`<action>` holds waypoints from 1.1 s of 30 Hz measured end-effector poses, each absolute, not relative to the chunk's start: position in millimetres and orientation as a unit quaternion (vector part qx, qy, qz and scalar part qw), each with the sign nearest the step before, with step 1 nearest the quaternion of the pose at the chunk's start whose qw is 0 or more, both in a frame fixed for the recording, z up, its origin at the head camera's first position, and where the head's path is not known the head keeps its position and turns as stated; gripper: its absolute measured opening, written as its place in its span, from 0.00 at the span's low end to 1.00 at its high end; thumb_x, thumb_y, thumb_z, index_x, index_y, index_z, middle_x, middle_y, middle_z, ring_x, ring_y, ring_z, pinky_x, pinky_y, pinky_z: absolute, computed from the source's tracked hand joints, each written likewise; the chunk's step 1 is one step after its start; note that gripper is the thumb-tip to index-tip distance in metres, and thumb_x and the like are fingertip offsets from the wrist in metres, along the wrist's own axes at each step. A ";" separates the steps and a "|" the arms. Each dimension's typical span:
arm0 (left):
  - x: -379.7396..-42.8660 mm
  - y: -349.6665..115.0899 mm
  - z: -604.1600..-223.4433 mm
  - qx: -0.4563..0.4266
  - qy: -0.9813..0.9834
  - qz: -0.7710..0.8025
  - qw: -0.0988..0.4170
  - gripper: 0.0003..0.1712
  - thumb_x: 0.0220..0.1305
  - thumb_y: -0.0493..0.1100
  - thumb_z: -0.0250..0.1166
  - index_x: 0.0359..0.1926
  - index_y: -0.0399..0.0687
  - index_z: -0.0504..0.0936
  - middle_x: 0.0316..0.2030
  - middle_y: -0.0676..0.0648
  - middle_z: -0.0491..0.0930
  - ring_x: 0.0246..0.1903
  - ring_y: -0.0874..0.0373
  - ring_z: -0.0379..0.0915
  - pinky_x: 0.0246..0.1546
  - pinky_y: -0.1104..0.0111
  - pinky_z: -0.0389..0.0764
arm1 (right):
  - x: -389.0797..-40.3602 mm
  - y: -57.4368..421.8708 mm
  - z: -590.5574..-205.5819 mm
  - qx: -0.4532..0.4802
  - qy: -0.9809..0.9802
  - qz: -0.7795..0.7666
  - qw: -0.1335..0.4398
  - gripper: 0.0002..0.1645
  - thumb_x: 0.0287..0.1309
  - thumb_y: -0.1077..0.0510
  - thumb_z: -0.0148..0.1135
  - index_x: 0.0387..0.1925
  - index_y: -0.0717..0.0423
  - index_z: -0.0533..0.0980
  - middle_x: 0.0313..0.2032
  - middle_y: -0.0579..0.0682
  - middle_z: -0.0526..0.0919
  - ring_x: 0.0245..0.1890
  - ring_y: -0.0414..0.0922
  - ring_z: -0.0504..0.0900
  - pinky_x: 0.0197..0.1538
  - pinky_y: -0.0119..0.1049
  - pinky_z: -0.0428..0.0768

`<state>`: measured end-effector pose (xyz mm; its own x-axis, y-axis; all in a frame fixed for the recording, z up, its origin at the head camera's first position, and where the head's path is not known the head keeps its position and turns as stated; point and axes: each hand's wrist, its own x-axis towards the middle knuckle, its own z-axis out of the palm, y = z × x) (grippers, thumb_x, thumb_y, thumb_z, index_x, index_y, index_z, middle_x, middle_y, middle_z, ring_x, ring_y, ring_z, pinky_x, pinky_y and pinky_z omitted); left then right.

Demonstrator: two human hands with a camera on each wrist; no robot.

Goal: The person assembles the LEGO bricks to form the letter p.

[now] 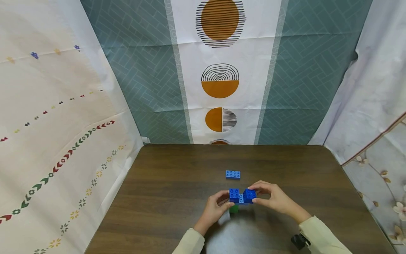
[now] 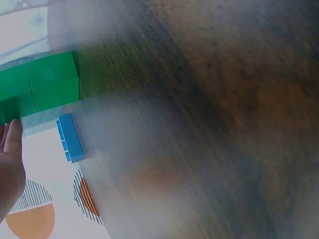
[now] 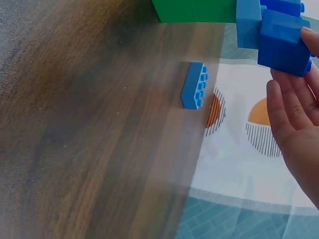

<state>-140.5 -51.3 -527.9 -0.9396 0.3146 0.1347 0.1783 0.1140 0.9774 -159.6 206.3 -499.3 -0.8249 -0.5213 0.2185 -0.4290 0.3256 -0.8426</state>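
A stack of toy building bricks stands on the table, green bricks at the bottom and a light blue brick above them. On the left end of the light blue brick sits a dark blue brick. My left hand pinches this brick between thumb and fingers. With thumb and fingertips, my right hand grips a second dark blue brick at the light blue brick's right end, slightly tilted. A narrow strip of light blue studs shows between the two dark bricks. The left wrist view shows only part of the left hand.
A loose blue eight-stud brick lies on the brown wooden table behind the stack. Patterned cloths hang at the table's back and both sides. A black wrist device hangs at the right sleeve.
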 end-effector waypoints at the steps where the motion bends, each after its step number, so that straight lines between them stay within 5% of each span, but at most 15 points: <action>1: -140.7 -51.2 -528.4 0.167 0.745 0.643 0.051 0.17 0.60 0.32 0.66 0.51 0.32 0.78 0.48 0.34 0.80 0.51 0.40 0.76 0.52 0.55 0.78 | -160.1 205.8 -498.9 -0.291 0.815 -0.499 0.047 0.21 0.57 0.58 0.68 0.53 0.55 0.77 0.47 0.51 0.80 0.44 0.43 0.79 0.47 0.41 0.83; 13: -154.9 -49.6 -562.1 0.165 0.751 0.638 0.040 0.19 0.58 0.32 0.68 0.52 0.34 0.78 0.48 0.37 0.81 0.50 0.47 0.78 0.51 0.64 0.80 | -166.2 202.2 -497.5 -0.281 0.837 -0.466 0.060 0.20 0.56 0.54 0.69 0.51 0.52 0.79 0.46 0.48 0.81 0.42 0.41 0.79 0.46 0.50 0.83; 20: -145.8 -50.4 -541.3 0.169 0.749 0.639 0.045 0.18 0.60 0.32 0.66 0.51 0.32 0.78 0.48 0.34 0.80 0.51 0.40 0.77 0.52 0.58 0.78 | -164.7 199.5 -495.1 -0.279 0.843 -0.457 0.056 0.20 0.55 0.53 0.70 0.50 0.52 0.80 0.44 0.46 0.81 0.40 0.38 0.79 0.44 0.41 0.84; 33: -140.0 -51.2 -528.0 0.167 0.748 0.640 0.047 0.18 0.61 0.33 0.66 0.52 0.32 0.78 0.49 0.34 0.80 0.52 0.40 0.76 0.52 0.56 0.78 | -168.1 203.5 -502.3 -0.312 0.808 -0.499 0.041 0.18 0.58 0.59 0.67 0.51 0.57 0.79 0.45 0.52 0.81 0.42 0.41 0.80 0.45 0.40 0.84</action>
<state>-140.0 -51.2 -528.0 -0.9396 0.3104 0.1442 0.1906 0.1246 0.9737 -168.1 203.5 -502.3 -0.8023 -0.5443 0.2451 -0.4630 0.3083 -0.8310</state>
